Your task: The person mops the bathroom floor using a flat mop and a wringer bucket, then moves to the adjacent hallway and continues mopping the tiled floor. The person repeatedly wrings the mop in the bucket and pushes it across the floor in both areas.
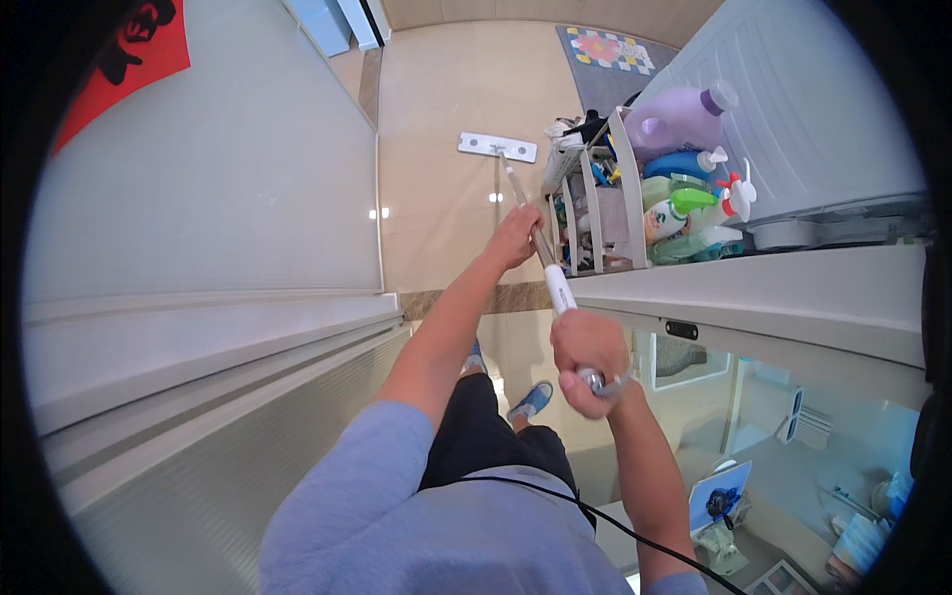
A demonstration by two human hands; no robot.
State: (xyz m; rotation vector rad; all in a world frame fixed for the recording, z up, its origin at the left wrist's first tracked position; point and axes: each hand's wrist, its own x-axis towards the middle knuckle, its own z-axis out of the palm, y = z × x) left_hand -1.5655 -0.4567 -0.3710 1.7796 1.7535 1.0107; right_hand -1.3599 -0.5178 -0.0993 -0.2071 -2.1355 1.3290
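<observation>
A flat mop's pole (545, 251) slants away from me over the floor. Around its metal shaft, partway down, my left hand (515, 236) is wrapped. My right hand (593, 357) grips the top end, just above the white handle sleeve (559, 288); a round metal cap shows between its fingers. At the far end, the white rectangular mop head (497, 147) lies flat on the beige tiles (439, 193). Whatever pad is under the head is hidden.
To the right stands a white tiered shelf (632, 193) with a purple detergent jug (673, 123) and several spray bottles beside a washing appliance. A frosted sliding door (216, 193) borders the left. A dark stone threshold (513, 299) crosses the floor before my feet. Farther off lies a mat (602, 85).
</observation>
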